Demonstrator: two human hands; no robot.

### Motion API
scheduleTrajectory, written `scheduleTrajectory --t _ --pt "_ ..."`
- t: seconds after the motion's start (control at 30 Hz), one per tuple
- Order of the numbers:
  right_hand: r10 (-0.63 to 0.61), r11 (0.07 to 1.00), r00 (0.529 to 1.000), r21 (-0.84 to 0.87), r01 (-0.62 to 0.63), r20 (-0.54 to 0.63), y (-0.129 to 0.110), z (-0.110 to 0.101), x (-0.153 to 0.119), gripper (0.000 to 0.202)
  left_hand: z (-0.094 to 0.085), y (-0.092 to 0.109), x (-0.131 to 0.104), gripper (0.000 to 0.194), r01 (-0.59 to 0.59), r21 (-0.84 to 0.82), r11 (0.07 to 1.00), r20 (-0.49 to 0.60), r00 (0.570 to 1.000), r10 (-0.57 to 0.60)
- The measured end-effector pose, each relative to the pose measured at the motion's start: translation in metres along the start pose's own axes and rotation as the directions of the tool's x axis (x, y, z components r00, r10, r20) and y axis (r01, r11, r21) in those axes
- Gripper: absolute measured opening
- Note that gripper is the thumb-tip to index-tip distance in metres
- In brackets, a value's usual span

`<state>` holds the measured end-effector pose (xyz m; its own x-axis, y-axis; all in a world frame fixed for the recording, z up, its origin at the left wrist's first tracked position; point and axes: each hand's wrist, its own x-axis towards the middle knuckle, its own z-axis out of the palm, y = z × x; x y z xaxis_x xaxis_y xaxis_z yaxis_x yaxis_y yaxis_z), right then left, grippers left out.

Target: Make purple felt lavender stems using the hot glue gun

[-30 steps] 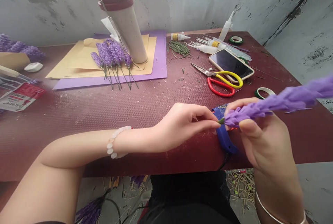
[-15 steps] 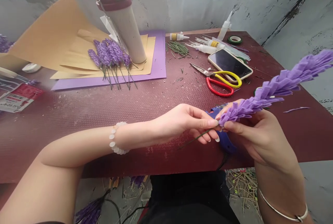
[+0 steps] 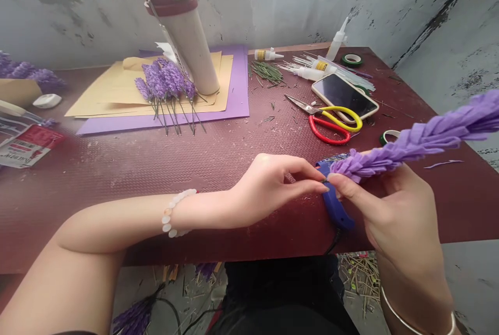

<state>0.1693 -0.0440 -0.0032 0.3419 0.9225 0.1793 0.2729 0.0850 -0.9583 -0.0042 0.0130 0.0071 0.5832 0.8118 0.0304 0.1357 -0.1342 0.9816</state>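
Note:
A purple felt lavender stalk [image 3: 413, 143] slants up to the right, its tip running out of view. My right hand [image 3: 397, 200] is closed around its lower end, thumb in front. My left hand [image 3: 273, 187] pinches thumb and fingertips at the stalk's base, where a short bit of dark stem shows. The rest of the stem is hidden. Under and behind the fingertips lies a blue plastic device [image 3: 338, 213] with a cord, partly covered by my right hand.
Red-and-yellow scissors [image 3: 337, 127], a phone [image 3: 345, 96], glue bottles [image 3: 266, 55] and green tape rolls [image 3: 351, 59] lie at the right. A tall tumbler [image 3: 195, 44] stands on kraft paper [image 3: 113, 85] beside small lavender sprigs [image 3: 163, 83]. The table's front edge is close.
The raised sheet of kraft paper has dropped flat. The lavender stalk has turned and shifted slightly right and down. My left fingers have re-gripped, and the long stem below no longer shows.

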Motion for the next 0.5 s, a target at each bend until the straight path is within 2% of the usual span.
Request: scheduleTrajectory --t 0.07,0.13,0.23,0.3,0.4,0.5 --pt "0.024 1.000 1.000 0.006 -0.024 -0.011 0.001 0.002 -0.001 0.021 0.000 0.002 0.000 0.004 -0.016 0.017 1.000 -0.018 1.000 0.016" --pt "0.051 0.994 0.998 0.096 -0.054 0.036 0.003 0.002 0.002 0.023 0.000 0.004 0.002 0.007 0.074 -0.094 0.993 0.019 0.997 -0.073" --pt "0.109 0.948 0.974 0.274 -0.163 0.200 0.003 0.000 0.010 0.030 -0.003 0.004 0.005 0.016 0.323 -0.370 0.871 0.210 0.942 -0.260" --pt "0.164 0.915 0.946 0.315 -0.252 0.281 0.002 -0.002 0.015 0.036 -0.004 0.002 0.007 0.019 0.433 -0.466 0.771 0.325 0.895 -0.306" --pt "0.217 0.896 0.931 0.319 -0.310 0.294 0.002 -0.002 0.019 0.039 -0.004 -0.003 0.008 0.017 0.494 -0.518 0.699 0.403 0.861 -0.310" --pt "0.198 0.909 0.952 0.320 -0.268 0.235 0.005 0.000 0.020 0.031 -0.002 -0.006 0.008 0.016 0.480 -0.546 0.686 0.369 0.873 -0.317"
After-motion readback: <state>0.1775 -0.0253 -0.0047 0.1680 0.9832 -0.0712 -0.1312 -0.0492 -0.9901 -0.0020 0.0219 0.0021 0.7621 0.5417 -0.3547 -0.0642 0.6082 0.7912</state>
